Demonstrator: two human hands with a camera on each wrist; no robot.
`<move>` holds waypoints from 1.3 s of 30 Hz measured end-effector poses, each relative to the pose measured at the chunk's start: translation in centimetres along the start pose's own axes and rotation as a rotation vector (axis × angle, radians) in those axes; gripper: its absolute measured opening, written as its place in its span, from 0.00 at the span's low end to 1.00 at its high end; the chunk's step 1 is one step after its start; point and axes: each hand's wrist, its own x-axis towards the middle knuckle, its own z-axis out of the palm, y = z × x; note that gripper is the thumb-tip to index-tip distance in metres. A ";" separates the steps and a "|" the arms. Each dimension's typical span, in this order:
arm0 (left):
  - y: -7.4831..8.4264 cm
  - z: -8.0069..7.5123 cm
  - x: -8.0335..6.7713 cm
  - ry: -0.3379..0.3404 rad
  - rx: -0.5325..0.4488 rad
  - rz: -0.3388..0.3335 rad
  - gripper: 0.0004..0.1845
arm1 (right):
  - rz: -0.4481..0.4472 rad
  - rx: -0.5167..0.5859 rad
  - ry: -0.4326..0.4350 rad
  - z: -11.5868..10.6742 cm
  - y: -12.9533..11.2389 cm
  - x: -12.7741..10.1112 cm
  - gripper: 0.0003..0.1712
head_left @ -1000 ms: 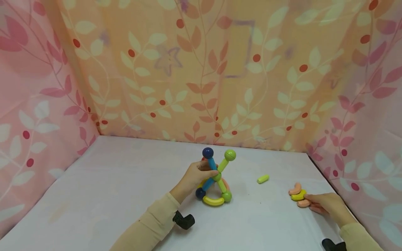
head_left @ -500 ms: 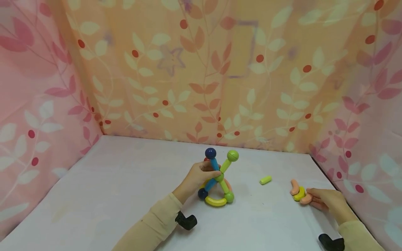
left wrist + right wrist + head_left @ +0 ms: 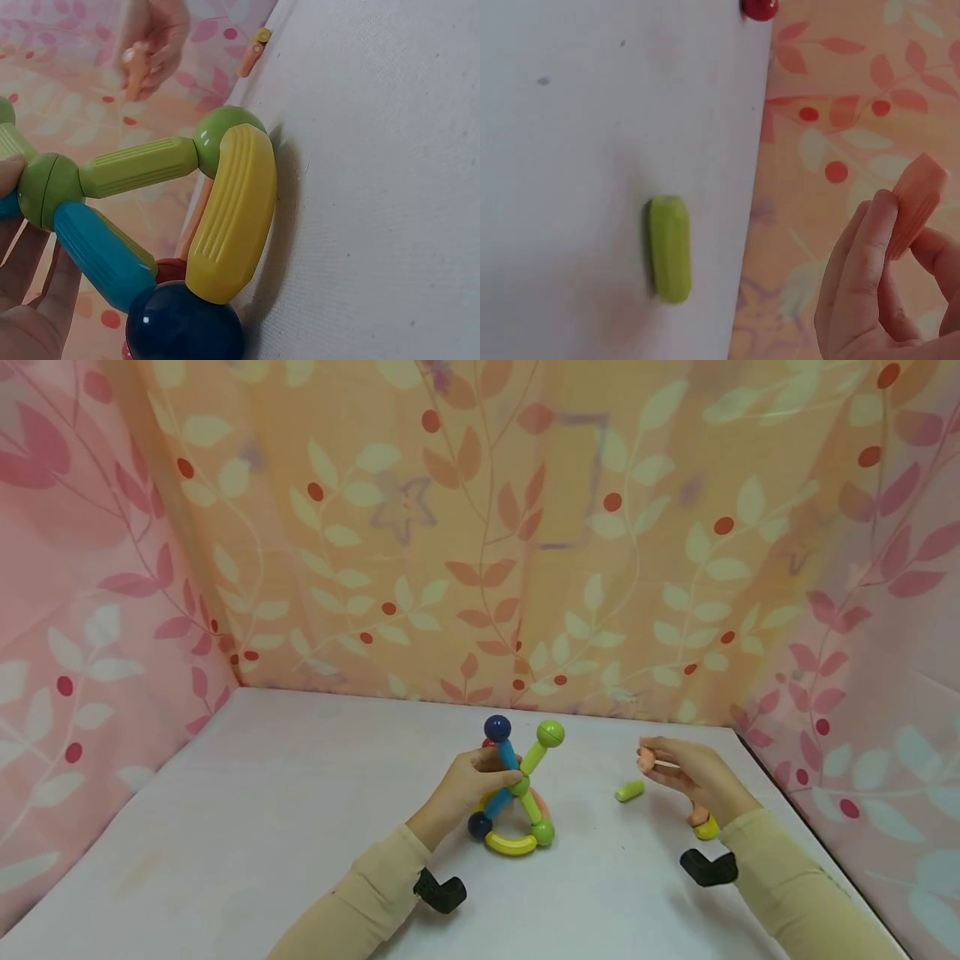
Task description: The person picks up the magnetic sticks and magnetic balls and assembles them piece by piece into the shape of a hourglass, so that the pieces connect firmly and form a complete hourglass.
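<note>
My left hand grips a toy frame of rods and balls around its green middle ball. Blue rods, green rods, dark blue balls and a curved yellow rod make up the side facing me; red and orange parts show behind it. Over the table at the right, my right hand pinches a curved orange rod between thumb and fingertips, held clear of the surface. Just left of that hand a short green rod lies on the table.
A yellow curved rod and an orange one lie together under the right forearm, partly hidden by it. The white table meets patterned cloth at the back and both sides.
My right hand has picked up the orange curved rod from beside the other curved rods and carried it left and farther back. The left hand keeps its grip on the frame.
</note>
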 end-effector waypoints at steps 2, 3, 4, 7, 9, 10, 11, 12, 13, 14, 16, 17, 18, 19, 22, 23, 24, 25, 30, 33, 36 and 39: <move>0.0 0.0 -0.1 0.004 -0.002 -0.001 0.21 | -0.031 -0.050 -0.041 1.4 -0.8 0.6 0.06; 0.0 0.0 -0.1 0.005 -0.004 0.001 0.21 | -0.046 -0.067 -0.066 1.9 -1.2 0.9 0.06; 0.1 0.0 -0.2 0.006 -0.006 0.001 0.21 | -0.060 -0.077 -0.089 2.5 -1.5 1.2 0.08; 0.1 0.0 -0.2 0.007 -0.015 0.002 0.21 | -0.081 -0.093 -0.146 4.0 -2.7 1.8 0.18; 0.1 -0.1 -0.2 0.012 -0.009 0.003 0.21 | -0.094 -0.100 -0.187 4.9 -3.4 2.1 0.26; 0.1 0.0 -0.2 0.014 -0.006 0.000 0.20 | -0.103 -0.106 -0.200 5.3 -3.7 2.2 0.28; 0.1 0.0 -0.1 0.015 0.000 0.003 0.21 | -0.110 -0.105 -0.206 5.7 -4.0 2.3 0.28; 0.1 0.0 -0.1 0.017 0.004 0.002 0.20 | -0.123 -0.118 -0.209 6.1 -4.3 2.3 0.26; 0.1 0.0 -0.1 0.018 0.008 -0.001 0.20 | -0.137 -0.130 -0.210 6.5 -4.5 2.3 0.23; 0.0 0.0 0.0 0.019 0.009 -0.004 0.20 | -0.145 -0.133 -0.204 6.8 -4.7 2.3 0.20; 0.0 0.0 0.0 0.017 0.008 -0.009 0.21 | -0.159 -0.143 -0.184 7.5 -5.1 2.1 0.13; 0.0 0.0 0.0 0.016 0.011 -0.008 0.21 | -0.165 -0.146 -0.175 7.9 -5.2 2.0 0.10; 0.0 0.0 0.0 0.015 0.010 -0.010 0.21 | -0.172 -0.159 -0.173 8.2 -5.3 1.9 0.09; -0.1 0.0 0.1 0.014 0.008 -0.010 0.21 | -0.174 -0.163 -0.167 8.5 -5.5 1.9 0.09; -0.1 0.0 0.1 0.015 0.010 -0.009 0.21 | -0.178 -0.205 -0.155 9.6 -5.8 1.9 0.14; -0.1 0.0 0.2 0.017 0.012 -0.011 0.21 | -0.179 -0.226 -0.154 9.9 -5.9 2.0 0.17; -0.1 0.0 0.2 0.019 0.012 -0.013 0.21 | -0.176 -0.244 -0.153 10.2 -6.0 2.0 0.20; -0.1 0.0 0.2 0.022 0.013 -0.019 0.21 | -0.172 -0.258 -0.146 10.5 -6.1 2.0 0.23; 0.0 0.1 0.1 0.023 0.011 -0.033 0.21 | -0.161 -0.317 -0.118 11.8 -6.2 1.9 0.29; 0.0 0.2 0.2 0.025 0.006 -0.039 0.20 | -0.164 -0.338 -0.120 12.2 -6.3 1.8 0.28; 0.0 0.2 0.3 0.029 0.012 -0.038 0.20 | -0.181 -0.367 -0.131 12.5 -6.4 1.8 0.27; 0.1 0.1 0.3 0.027 0.023 -0.026 0.20 | -0.194 -0.371 -0.135 12.7 -6.4 1.8 0.27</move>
